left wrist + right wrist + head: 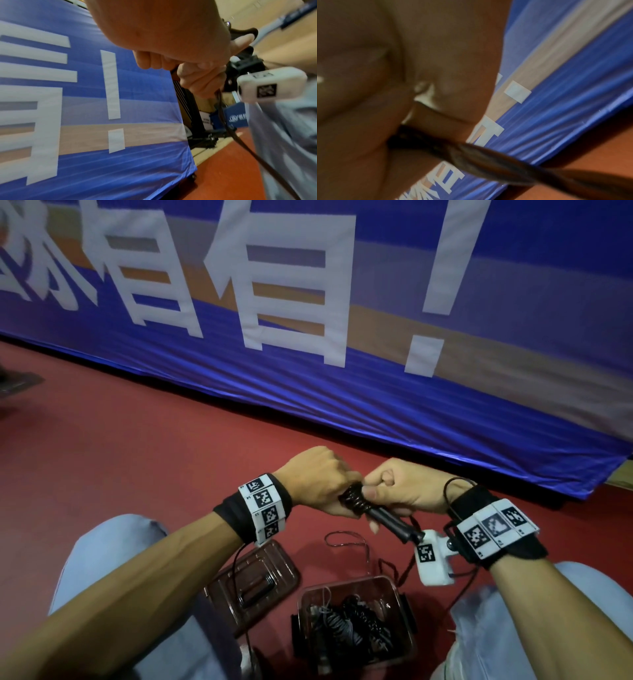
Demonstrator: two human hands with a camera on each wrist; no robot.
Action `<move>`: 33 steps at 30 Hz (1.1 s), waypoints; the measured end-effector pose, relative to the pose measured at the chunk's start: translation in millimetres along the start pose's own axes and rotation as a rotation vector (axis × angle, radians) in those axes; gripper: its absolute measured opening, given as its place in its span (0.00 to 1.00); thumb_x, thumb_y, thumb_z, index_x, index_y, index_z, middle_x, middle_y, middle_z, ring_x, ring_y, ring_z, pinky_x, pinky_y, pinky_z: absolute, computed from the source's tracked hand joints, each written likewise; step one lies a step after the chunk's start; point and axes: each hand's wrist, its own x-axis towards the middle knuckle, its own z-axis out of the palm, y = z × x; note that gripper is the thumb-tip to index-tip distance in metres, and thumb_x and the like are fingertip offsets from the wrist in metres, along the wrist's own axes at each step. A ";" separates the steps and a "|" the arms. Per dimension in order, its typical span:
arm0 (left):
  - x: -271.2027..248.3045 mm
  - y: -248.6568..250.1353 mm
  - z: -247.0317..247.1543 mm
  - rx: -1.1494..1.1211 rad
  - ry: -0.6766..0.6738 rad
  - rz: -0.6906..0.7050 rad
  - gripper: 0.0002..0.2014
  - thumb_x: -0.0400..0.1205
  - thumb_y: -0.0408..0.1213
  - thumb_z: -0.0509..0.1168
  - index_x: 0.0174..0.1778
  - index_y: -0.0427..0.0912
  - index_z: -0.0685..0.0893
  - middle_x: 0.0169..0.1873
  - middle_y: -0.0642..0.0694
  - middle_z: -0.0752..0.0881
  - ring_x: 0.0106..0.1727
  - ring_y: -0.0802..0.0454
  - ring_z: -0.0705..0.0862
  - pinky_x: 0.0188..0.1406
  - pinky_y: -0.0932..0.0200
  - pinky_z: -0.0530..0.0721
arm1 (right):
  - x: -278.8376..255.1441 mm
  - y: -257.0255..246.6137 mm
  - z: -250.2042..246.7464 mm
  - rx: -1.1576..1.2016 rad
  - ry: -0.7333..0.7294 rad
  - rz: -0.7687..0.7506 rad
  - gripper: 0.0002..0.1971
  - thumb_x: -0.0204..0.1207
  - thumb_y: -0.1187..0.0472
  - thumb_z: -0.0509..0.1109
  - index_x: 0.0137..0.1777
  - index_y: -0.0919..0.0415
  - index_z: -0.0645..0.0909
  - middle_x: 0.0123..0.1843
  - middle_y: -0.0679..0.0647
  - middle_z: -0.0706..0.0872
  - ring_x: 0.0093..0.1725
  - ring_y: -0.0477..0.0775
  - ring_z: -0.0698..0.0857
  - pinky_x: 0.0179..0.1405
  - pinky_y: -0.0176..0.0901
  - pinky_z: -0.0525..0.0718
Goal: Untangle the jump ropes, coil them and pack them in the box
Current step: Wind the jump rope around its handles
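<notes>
Both fists, my left hand (317, 479) and right hand (394, 489), clench the jump rope (356, 499); loosening either could unwind the coils between them

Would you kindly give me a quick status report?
Left hand and right hand both grip jump rope, cord wound round handles. Box open, ropes inside. Nothing blocking.

Blue banner (376, 392) with white characters along red floor (137, 446); dark object (15, 381) at far left edge.
</notes>
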 end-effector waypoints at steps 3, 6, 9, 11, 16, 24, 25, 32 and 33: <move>6.1 -1.8 -12.6 -0.060 0.098 -0.095 0.21 0.76 0.57 0.67 0.29 0.42 0.78 0.21 0.49 0.79 0.19 0.45 0.78 0.18 0.58 0.72 | 1.4 5.0 -5.6 0.148 0.046 -0.101 0.39 0.69 0.28 0.75 0.52 0.70 0.86 0.35 0.58 0.91 0.18 0.44 0.72 0.14 0.35 0.63; 10.8 -3.2 -19.3 -0.127 0.151 -0.219 0.20 0.75 0.55 0.68 0.28 0.42 0.79 0.19 0.51 0.79 0.17 0.49 0.77 0.20 0.62 0.72 | 9.3 7.6 2.8 0.334 0.184 -0.138 0.46 0.61 0.22 0.75 0.48 0.72 0.82 0.24 0.50 0.78 0.19 0.43 0.71 0.19 0.33 0.68; 13.7 -4.0 -18.2 -0.173 0.170 -0.391 0.22 0.74 0.57 0.68 0.25 0.42 0.78 0.18 0.50 0.79 0.17 0.50 0.75 0.20 0.63 0.70 | 25.1 6.2 23.5 0.525 0.413 -0.212 0.32 0.67 0.22 0.66 0.30 0.54 0.81 0.21 0.46 0.67 0.19 0.43 0.61 0.24 0.39 0.58; 15.1 -5.4 -16.8 -0.161 0.147 -0.509 0.23 0.73 0.58 0.66 0.23 0.43 0.76 0.17 0.51 0.78 0.17 0.48 0.75 0.21 0.61 0.70 | 37.5 5.9 33.4 0.591 0.557 -0.233 0.32 0.76 0.26 0.58 0.27 0.54 0.76 0.19 0.48 0.61 0.19 0.45 0.56 0.25 0.43 0.53; 18.8 -3.2 -7.0 -0.027 -0.053 -0.793 0.24 0.76 0.61 0.66 0.24 0.49 0.68 0.22 0.52 0.75 0.26 0.41 0.79 0.29 0.56 0.70 | 63.0 14.0 38.9 0.654 0.908 -0.060 0.28 0.89 0.38 0.56 0.32 0.56 0.69 0.17 0.50 0.62 0.14 0.44 0.58 0.15 0.32 0.54; 15.1 -11.3 14.3 0.103 -0.430 -0.937 0.21 0.78 0.57 0.69 0.34 0.42 0.74 0.30 0.47 0.75 0.38 0.39 0.86 0.33 0.52 0.76 | 65.6 37.7 48.8 -0.367 0.825 0.190 0.21 0.86 0.59 0.61 0.32 0.62 0.84 0.28 0.52 0.89 0.28 0.49 0.87 0.33 0.45 0.83; 14.1 -12.9 15.7 0.096 -0.456 -0.911 0.24 0.78 0.59 0.69 0.32 0.42 0.73 0.31 0.46 0.77 0.36 0.40 0.85 0.33 0.52 0.77 | 61.2 36.0 44.1 -0.448 0.808 0.172 0.17 0.85 0.60 0.63 0.36 0.62 0.84 0.31 0.53 0.89 0.31 0.54 0.88 0.32 0.47 0.82; 18.5 -19.6 5.4 0.022 -0.515 -0.831 0.21 0.78 0.53 0.67 0.27 0.44 0.72 0.25 0.49 0.76 0.32 0.41 0.83 0.32 0.55 0.76 | 25.2 21.0 18.3 -0.915 0.819 0.118 0.10 0.85 0.47 0.69 0.47 0.49 0.88 0.36 0.51 0.86 0.38 0.61 0.87 0.37 0.49 0.83; 18.8 -18.1 4.7 0.046 -0.538 -0.805 0.21 0.78 0.54 0.67 0.27 0.44 0.72 0.25 0.50 0.75 0.31 0.41 0.82 0.31 0.55 0.75 | 23.2 19.2 16.9 -0.961 0.831 0.128 0.12 0.83 0.44 0.72 0.46 0.50 0.87 0.33 0.50 0.85 0.36 0.59 0.86 0.37 0.49 0.84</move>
